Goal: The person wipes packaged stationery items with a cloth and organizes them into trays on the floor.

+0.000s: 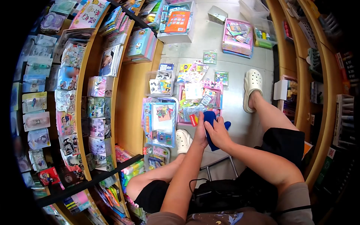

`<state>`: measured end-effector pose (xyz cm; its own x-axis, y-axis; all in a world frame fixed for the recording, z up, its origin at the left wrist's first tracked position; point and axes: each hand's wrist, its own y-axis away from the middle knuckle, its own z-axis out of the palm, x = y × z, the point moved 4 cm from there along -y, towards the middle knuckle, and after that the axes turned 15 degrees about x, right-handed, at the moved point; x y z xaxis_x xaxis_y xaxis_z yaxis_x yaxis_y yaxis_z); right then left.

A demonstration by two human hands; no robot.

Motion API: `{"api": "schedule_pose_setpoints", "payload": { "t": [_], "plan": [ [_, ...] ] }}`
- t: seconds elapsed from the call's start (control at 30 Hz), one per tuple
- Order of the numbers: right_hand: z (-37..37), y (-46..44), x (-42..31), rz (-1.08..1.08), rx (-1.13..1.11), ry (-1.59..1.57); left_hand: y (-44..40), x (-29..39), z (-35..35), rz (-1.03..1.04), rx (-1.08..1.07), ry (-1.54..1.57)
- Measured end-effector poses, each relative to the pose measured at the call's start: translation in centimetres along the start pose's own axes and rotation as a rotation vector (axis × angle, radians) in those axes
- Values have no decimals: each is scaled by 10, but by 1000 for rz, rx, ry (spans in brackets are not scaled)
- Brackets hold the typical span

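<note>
Blue cloth [210, 125] sits between the two hands, touching both, with one end sticking out past the fingers of the right hand [218, 134]. The right hand is closed on the cloth from the right side, its fingers bent across it. The left hand [201, 132] grips the cloth from the left, its fingers fairly straight along the edge. A small red packet [194, 120] shows just beside the left fingertips; whether they touch it, I cannot tell.

Just beyond the hands, on the pale floor [238, 116], is a pink box [222, 112] filled with small packets and cards. To its left are a clear bin [172, 90] of stickers and, nearer the person, a plastic tray [174, 129] of flat packs. Two small packs lie apart on the floor farther off, the nearer one [221, 78] close to the pink box's far right corner. Pale clogs [254, 84] are on the person's feet, one either side of the hands. A wooden shelf [129, 108] of hanging goods stands at the left, and another [303, 86] at the right.
</note>
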<state>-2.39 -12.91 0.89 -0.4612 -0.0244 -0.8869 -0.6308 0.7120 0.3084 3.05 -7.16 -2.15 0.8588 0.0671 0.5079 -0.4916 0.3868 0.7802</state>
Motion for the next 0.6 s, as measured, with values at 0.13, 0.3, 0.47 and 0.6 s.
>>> {"api": "schedule_pose_setpoints", "payload": {
  "t": [0.13,0.3,0.47,0.6],
  "plan": [
    [0,15,-21,-205,-217,-46,-3,-15,-7,-63,-290,374],
    [-15,7,-30,-397,81,275,4,-20,-7,-18,-291,346],
    [-17,-13,-18,-299,227,427,22,-15,-9,-205,-156,357],
    [-19,-19,2,-40,220,445,29,-9,-22,-210,-53,343]
  ]
}}
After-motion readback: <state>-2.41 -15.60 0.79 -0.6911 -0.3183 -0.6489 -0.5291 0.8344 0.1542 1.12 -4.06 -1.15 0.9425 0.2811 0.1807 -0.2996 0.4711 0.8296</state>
